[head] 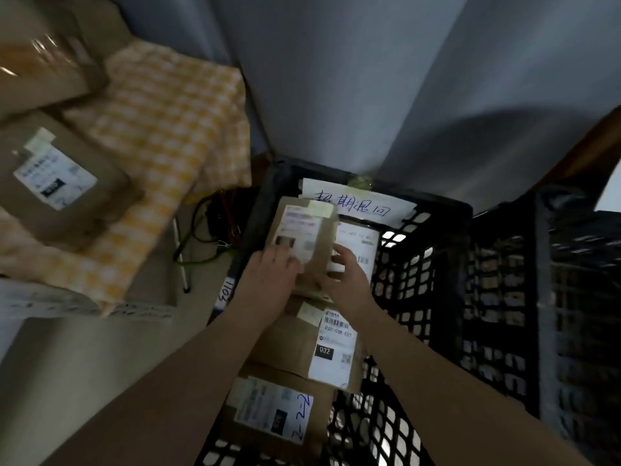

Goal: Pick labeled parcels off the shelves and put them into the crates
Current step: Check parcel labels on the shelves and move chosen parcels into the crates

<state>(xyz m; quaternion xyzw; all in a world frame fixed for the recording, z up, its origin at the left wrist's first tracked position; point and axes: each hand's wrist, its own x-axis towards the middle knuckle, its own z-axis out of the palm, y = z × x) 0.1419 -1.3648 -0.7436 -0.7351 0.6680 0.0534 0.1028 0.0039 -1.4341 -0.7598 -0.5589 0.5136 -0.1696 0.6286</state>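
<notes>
– Grip check: what have you got hold of?

– My right hand (346,274) has its fingers (337,258) curled round the right edge of a brown parcel (304,230). My left hand (268,269) lies over its near left corner, fingertips on the white label. The thumb is hidden and the picture is smeared, so I can't tell whether that hand grips or only presses.

– And the parcel is where?

– Inside the black crate (437,213), at the far end, just below the handwritten sign (363,205) on the far wall. It lies over a white-labelled parcel (361,247). Nearer me are the 032 parcel (322,344) and a blue-marked parcel (279,412).

– So you're setting it down?

– That's my reading. To do it well I'd lower it flat, label up, square to the far wall. Then I'd slide the right fingers out sideways so they don't drag it, with the left palm steadying the top.

– Anything to mind?

– The stack beneath looks uneven, so it could tip towards the lattice wall. A labelled box (57,186) lies on the checked cloth (168,129) to my left, and a second crate (504,297) stands just beside this one on the right.
</notes>
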